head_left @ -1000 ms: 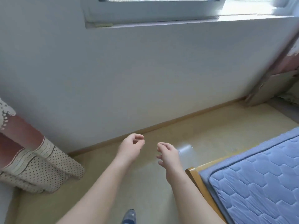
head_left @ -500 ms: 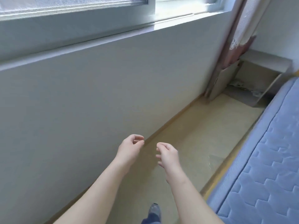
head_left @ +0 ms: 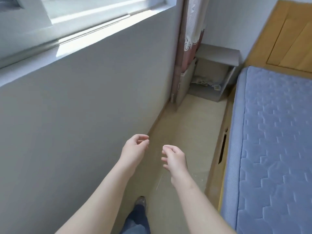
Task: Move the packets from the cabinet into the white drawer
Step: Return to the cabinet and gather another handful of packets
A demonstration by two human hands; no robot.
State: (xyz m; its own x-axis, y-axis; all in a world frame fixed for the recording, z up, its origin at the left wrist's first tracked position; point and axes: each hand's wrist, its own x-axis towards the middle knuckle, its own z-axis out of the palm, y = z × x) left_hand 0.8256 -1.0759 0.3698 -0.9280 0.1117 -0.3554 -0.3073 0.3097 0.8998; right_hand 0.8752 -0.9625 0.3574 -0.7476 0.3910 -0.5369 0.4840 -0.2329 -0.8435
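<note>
left hand [head_left: 135,148] and right hand [head_left: 176,157] were loosely curled, holding nothing; step looked like approaching the bedside cabinet [head_left: 219,54], next gripping its packets [head_left: 205,81]

A grey wall [head_left: 76,115] under a sunlit window [head_left: 94,12] runs left of the fingers [head_left: 169,147]; beige floor [head_left: 185,122] ahead, blue mattress [head_left: 273,132] to their right.

Blue quilted mattress [head_left: 273,132] with a stepped stitch pattern, honey-wood headboard [head_left: 287,36], beige floor [head_left: 189,129], grey wall [head_left: 84,107], pink curtain [head_left: 187,53] with white lace.
</note>
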